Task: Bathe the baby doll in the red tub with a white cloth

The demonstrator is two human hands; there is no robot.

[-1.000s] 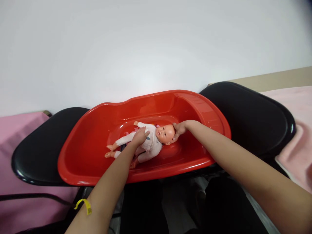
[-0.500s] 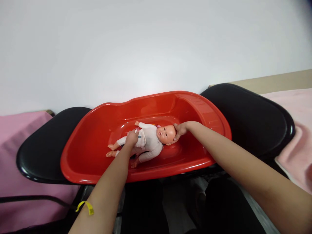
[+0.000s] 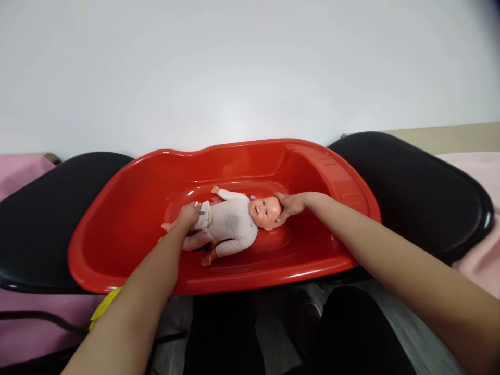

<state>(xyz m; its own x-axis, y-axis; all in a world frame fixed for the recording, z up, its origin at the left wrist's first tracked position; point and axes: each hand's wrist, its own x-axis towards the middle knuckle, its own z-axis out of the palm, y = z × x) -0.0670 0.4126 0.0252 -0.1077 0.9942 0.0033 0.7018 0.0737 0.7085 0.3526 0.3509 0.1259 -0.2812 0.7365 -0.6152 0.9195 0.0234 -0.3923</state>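
Observation:
A baby doll [image 3: 231,221] with a white body lies on its back in the red baby bathtub [image 3: 117,239], head toward the right. My right hand [image 3: 289,205] cups the top of its head, with the thumb and fingers on either side. Closed at the doll's upper legs, my left hand [image 3: 190,214] grips a white cloth [image 3: 204,215] with a frilled edge and a small blue print. Whether that cloth is a garment or a loose piece I cannot tell. A grey patch shows on the doll's belly. My left wrist partly covers its feet.
Black panels flank the tub at left [image 3: 50,224] and right [image 3: 414,198]. Pink cloths lie beyond them on both sides. A white wall [image 3: 234,67] rises behind. At lower left are a black cable [image 3: 47,316] and a yellow tag [image 3: 103,308].
My left hand has moved left with the frilled cloth, from the doll's belly down toward its legs, uncovering the grey patch. My right hand stays at the head. The view has shifted slightly.

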